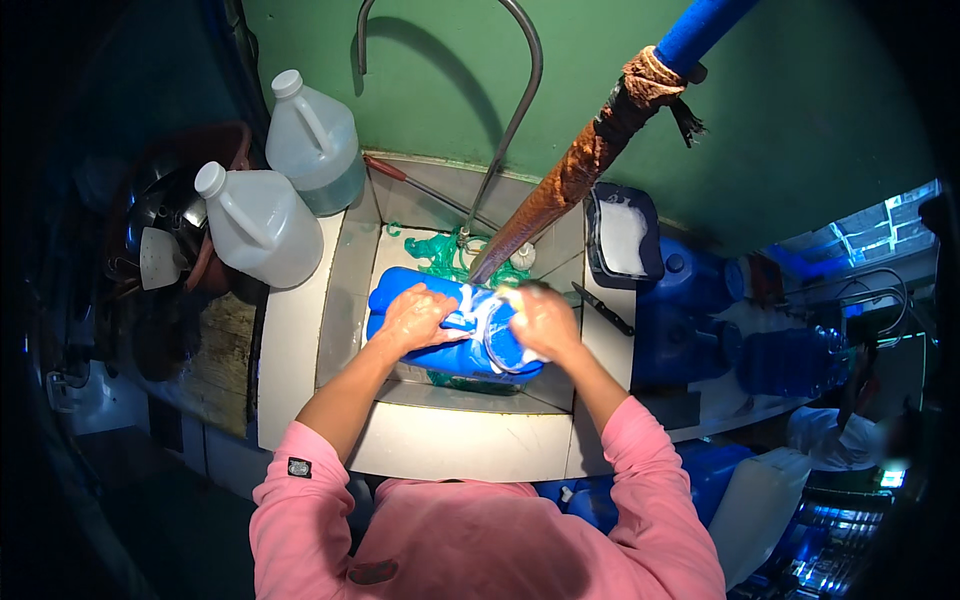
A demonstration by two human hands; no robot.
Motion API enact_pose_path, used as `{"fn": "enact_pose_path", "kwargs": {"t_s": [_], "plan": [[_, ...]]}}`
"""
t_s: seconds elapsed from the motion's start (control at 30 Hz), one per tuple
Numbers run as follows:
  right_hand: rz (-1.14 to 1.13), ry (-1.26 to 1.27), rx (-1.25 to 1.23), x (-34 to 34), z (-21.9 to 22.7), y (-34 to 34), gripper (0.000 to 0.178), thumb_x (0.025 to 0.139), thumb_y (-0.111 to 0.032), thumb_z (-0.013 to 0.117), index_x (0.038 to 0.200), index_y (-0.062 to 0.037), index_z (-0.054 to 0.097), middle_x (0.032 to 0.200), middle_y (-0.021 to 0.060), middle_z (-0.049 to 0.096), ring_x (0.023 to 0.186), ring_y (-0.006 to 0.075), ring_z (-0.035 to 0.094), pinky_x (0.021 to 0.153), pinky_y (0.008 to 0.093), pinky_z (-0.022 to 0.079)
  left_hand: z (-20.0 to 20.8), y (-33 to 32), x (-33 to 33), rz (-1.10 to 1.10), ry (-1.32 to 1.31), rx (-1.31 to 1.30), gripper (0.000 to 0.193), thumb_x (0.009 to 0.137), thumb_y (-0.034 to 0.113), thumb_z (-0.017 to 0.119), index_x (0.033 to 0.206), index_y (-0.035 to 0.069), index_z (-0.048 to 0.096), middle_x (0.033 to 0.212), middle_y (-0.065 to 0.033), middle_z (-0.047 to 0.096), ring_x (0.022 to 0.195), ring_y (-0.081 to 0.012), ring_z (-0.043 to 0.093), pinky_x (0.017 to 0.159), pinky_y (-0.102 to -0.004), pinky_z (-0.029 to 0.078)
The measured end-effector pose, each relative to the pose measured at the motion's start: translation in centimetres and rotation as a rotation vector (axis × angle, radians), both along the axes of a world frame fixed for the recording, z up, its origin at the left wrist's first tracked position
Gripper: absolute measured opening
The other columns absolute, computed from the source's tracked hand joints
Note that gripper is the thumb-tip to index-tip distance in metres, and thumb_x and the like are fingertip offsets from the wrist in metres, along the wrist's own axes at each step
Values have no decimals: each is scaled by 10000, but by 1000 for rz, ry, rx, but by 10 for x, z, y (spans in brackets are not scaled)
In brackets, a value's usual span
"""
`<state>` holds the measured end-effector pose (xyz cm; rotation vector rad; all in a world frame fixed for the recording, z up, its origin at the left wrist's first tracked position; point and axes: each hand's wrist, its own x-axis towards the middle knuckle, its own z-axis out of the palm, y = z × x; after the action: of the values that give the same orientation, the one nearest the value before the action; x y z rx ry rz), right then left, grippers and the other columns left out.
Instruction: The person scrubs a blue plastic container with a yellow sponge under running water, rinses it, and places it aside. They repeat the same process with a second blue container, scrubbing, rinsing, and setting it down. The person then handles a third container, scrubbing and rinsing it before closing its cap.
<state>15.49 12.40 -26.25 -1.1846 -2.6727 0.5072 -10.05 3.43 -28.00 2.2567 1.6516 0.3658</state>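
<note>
A blue plastic jug [400, 290] lies on its side across the tiled sink [345, 270], with white suds smeared over its right part. My left hand [418, 317] grips the jug's upper side near the middle, fingers curled onto it. At the jug's right end, my right hand [545, 320] is closed against the soapy surface and blurred by motion. A bit of yellow shows by its fingers, but what it holds cannot be made out. Behind the jug, green netting [437, 252] lies on the sink floor.
Two translucent jugs [262, 235] stand left of the sink. To the right are a dark tub of suds [622, 238], a knife [605, 308] and several blue containers [685, 335]. A wrapped pipe [570, 175] slants into the sink beside a curved metal spout [515, 120].
</note>
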Motion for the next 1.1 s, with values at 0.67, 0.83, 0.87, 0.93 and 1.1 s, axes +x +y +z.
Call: {"fn": "enact_pose_path", "kwargs": {"t_s": [0.67,0.83,0.87,0.93,1.1], "plan": [[-172,396,-60,-95,-12,-74,416,1024,-232,455,1371,-52,597,1463,187,540,1406,360,428,1193,472,301,-2,-23,29,459,-550,429,487,936,330,578,1290,-3,565,1247,-211,608,1183,-391,563,1050,-481,400],[-364,1022,-557,-99,-10,-55,348,1037,-210,499,1221,42,654,1212,145,688,1178,231,611,1035,351,449,-34,-66,84,479,-266,521,645,886,218,659,1455,41,411,1525,-266,338,1451,-490,277,1201,-613,208],[-213,938,-307,-91,-9,-44,254,987,-165,572,1093,40,680,1058,145,701,1052,268,636,945,377,486,-39,-76,88,481,-197,411,666,871,231,686,1454,53,419,1532,-270,320,1462,-493,253,1206,-628,187],[17,623,-98,-75,-7,-27,185,926,-143,628,1008,11,689,1002,155,680,980,337,620,889,417,497,-44,-97,91,452,-24,265,715,842,281,734,1442,35,433,1536,-286,323,1472,-487,246,1217,-622,165],[202,284,-43,-71,-4,-26,230,941,-279,601,951,-74,705,1001,122,663,1011,314,605,904,426,447,-38,-113,80,421,-62,83,728,852,333,685,1414,-56,434,1522,-321,363,1469,-470,276,1233,-563,168]]}}
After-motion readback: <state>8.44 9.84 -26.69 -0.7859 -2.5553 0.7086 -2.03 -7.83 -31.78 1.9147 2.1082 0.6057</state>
